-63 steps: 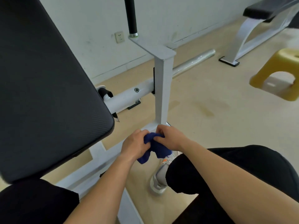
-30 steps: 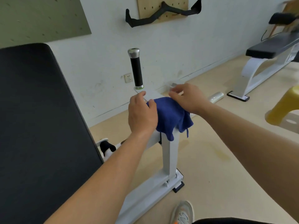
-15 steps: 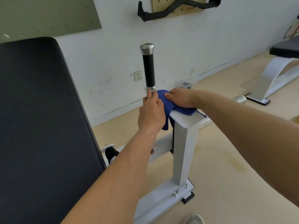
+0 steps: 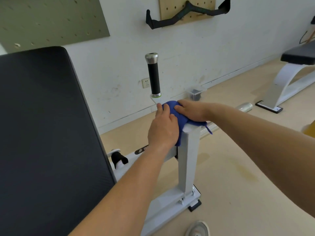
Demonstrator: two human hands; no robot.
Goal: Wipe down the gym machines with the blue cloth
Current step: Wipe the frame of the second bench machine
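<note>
The blue cloth [image 4: 180,124] is draped over the flat white plate on top of the machine's white upright post [image 4: 188,159]. My left hand [image 4: 162,129] covers the cloth's left part and holds it against the plate's side, its fingers curved over the fabric. Flat on top, my right hand [image 4: 192,109] presses the cloth down onto the plate. A black handle [image 4: 154,79] with a chrome cap stands upright just beyond my fingertips. The large black back pad [image 4: 42,133] fills the left.
The white base rail [image 4: 172,200] runs along the tan floor, with my shoe [image 4: 198,229] beside it. Another white bench [image 4: 289,82] stands far right. A chrome bar end [image 4: 244,107] lies behind my right arm. A black bar attachment [image 4: 185,13] hangs on the wall.
Both hands rose with the cloth from the post's foot to the top plate. Over the last half second they have stayed there, the cloth bunched closer to the handle's base.
</note>
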